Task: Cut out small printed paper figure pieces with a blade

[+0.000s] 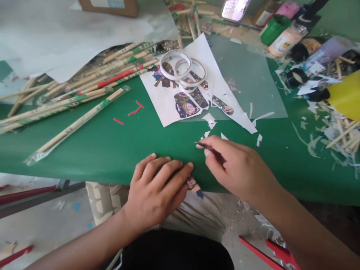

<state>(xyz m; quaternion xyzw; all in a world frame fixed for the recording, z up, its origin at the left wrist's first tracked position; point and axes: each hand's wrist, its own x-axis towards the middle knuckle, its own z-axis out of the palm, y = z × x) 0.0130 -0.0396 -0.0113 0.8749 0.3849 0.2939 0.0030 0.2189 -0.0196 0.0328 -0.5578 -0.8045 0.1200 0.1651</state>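
Observation:
My left hand (159,183) is at the front edge of the green table, its fingers bent over a patterned paper cutout (194,184). One dark blue end of the cutout juts out past my index finger, over the table's edge; the rest is hidden under the hand. To the right, my right hand (239,161) is closed in a pinch round a slim dark pointed tool (210,147). Its thin tip points left, just above the tabletop, and is too small to tell its exact kind. White paper scraps (209,120) lie just beyond this hand.
Two tape rolls (176,77) rest on a white sheet with printed figures (165,116). Wrapped chopsticks (81,120) are piled at left. Red strips (135,111) lie mid-table. Paint bottles (284,43), a phone (234,9) and a yellow object (345,95) are at right.

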